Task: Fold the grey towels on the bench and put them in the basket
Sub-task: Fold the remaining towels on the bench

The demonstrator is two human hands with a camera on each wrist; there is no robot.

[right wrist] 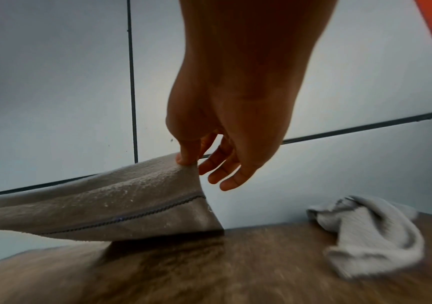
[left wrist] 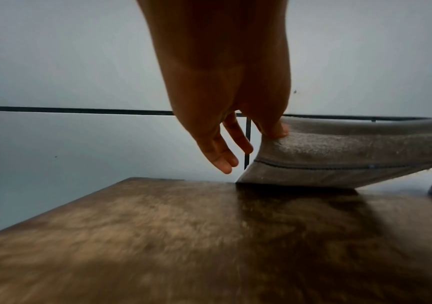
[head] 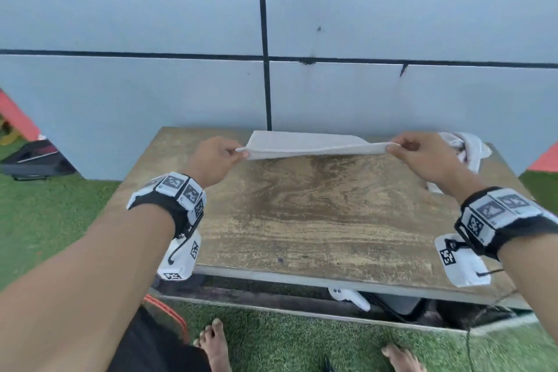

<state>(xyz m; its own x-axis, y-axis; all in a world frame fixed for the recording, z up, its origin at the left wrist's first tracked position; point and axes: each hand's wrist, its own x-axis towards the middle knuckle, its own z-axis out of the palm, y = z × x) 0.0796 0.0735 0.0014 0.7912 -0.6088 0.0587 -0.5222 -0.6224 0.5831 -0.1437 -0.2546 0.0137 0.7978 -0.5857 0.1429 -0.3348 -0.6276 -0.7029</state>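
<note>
From the head view, the left hand [head: 216,157] and right hand [head: 422,155] pinch a grey towel's [head: 308,145] corners above the tabletop [head: 317,220]. Left wrist: fingers [left wrist: 274,129] pinch cloth, its far edge resting down. Right wrist: a crumpled towel [right wrist: 370,234] waits nearby; keep the corners level, lay the edges flush.

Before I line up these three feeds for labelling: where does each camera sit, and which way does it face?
Head: worn on the head, looking forward and down at the wooden bench; shows both forearms, left hand, right hand, bare feet.
Left wrist: under the left wrist, looking along the fingers toward the wall.
Right wrist: under the right wrist, looking past its fingers at a crumpled towel.
Shared: all three show the grey towel pinched at both ends.
</note>
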